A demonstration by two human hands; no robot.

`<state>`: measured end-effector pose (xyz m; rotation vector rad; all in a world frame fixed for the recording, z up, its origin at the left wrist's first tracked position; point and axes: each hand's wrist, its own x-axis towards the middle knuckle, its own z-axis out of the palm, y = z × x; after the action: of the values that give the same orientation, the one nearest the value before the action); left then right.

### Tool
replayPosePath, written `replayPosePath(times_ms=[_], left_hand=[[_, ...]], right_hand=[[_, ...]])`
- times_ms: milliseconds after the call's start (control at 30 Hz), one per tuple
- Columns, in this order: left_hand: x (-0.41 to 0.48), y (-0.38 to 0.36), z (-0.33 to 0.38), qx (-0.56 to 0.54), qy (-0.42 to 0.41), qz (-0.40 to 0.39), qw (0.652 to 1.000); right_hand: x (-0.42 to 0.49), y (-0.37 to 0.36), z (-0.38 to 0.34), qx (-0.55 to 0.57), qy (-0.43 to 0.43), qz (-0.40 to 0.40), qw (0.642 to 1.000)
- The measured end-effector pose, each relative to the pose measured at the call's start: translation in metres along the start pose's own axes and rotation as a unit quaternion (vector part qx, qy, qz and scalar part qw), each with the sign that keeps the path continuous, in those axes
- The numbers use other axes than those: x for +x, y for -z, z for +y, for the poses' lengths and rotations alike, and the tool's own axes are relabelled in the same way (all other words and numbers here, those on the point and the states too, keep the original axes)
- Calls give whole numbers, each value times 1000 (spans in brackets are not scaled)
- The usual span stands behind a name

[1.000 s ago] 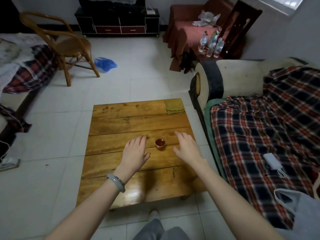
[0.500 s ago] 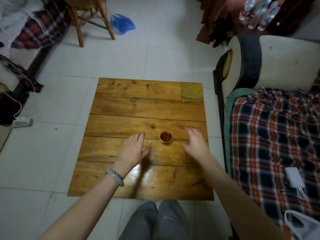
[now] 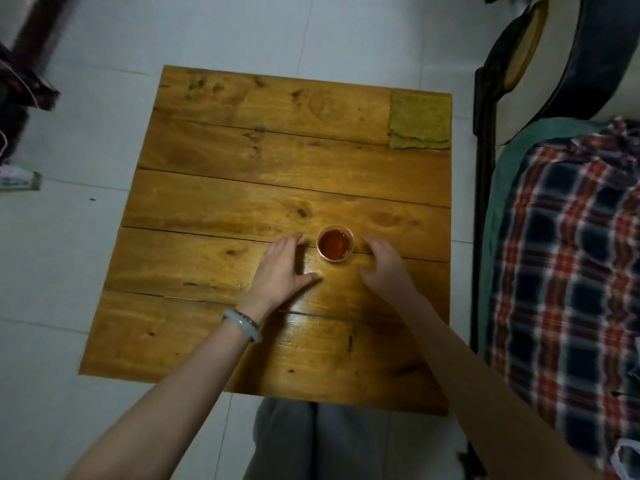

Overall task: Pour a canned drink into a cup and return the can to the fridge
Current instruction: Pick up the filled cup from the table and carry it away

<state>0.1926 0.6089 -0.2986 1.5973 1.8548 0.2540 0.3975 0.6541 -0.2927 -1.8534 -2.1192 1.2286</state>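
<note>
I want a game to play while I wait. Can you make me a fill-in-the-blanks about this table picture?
1. The table is made of ____ planks.
2. The cup stands ____ the left hand and the right hand.
3. The bracelet is on the ____ wrist.
4. The cloth lies on a far ____ of the table.

Missing words: wooden, between, left, corner.
</note>
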Motion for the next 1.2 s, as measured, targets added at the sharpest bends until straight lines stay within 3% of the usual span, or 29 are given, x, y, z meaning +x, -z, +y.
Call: replayPosePath(times_ms=[300,633,933,1200], left_hand=[[42,-44,-4,-70,-42,44,996],[45,-45,6,-151,-31,70,986],[20,33,33,-154,-62,83,983],[-45,129,73,-187,-71,145,969]], right_hand=[[35,-24,21,23,113,40,993],[32,-13,18,43,110,27,993],[4,44,-36,40,66,-38,996],[-38,111,-127,73,134,-77,985]])
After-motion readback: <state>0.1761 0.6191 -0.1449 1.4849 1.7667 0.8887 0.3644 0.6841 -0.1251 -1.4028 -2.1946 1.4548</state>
